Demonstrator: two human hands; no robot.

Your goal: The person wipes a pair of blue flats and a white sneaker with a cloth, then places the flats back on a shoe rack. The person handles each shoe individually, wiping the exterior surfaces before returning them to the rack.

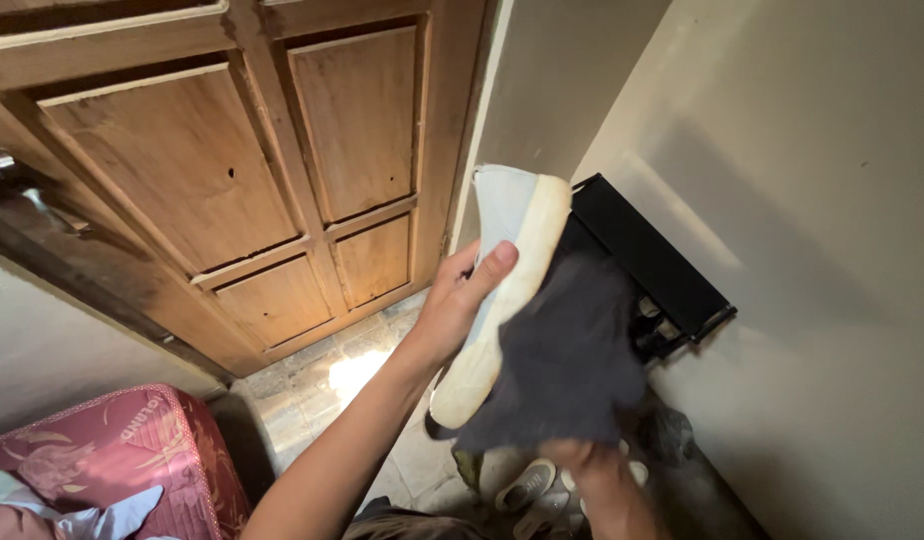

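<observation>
My left hand grips a white shoe with a pale blue upper, held up on its side, sole edge facing right and thumb pressed on the sole. My right hand holds a dark grey cloth against the shoe's sole side. The cloth covers most of that hand; only the knuckles and wrist show below it.
A panelled wooden door stands ahead on the left. A black shoe rack stands against the cream wall at right. More shoes lie on the tiled floor. A red patterned mattress fills the lower left.
</observation>
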